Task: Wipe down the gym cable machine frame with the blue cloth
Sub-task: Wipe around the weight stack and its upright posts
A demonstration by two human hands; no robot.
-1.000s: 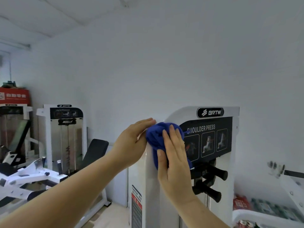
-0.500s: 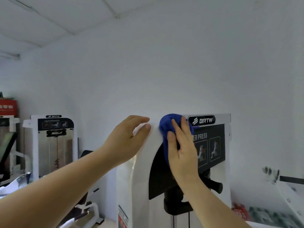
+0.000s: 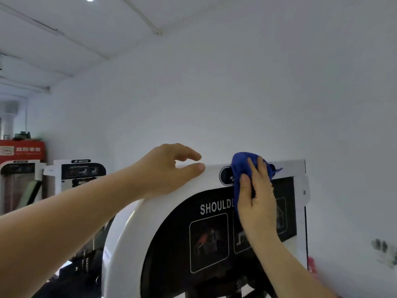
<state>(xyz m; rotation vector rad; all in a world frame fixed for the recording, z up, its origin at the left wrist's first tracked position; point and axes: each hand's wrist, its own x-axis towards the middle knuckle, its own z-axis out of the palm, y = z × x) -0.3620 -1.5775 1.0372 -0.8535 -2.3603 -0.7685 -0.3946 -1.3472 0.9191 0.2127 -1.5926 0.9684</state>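
Note:
The white machine frame (image 3: 131,222) curves up to a flat top edge, with a black "SHOULDER PRESS" panel (image 3: 176,229) on its face. My right hand (image 3: 256,203) presses the bunched blue cloth (image 3: 241,166) against the top of the frame, over the black logo badge. My left hand (image 3: 169,173) rests on the frame's top left edge, thumb on the front and fingers curled over the top.
A white wall (image 3: 236,93) stands right behind the machine. Two more white weight-stack machines (image 3: 81,175) stand at the far left, below a red box (image 3: 23,150). Dark smudges (image 3: 384,250) mark the wall at the right.
My right hand has slid the blue cloth rightward along the frame's top, from the curved corner onto the logo badge. The view has moved closer and the left hand stays on the top edge.

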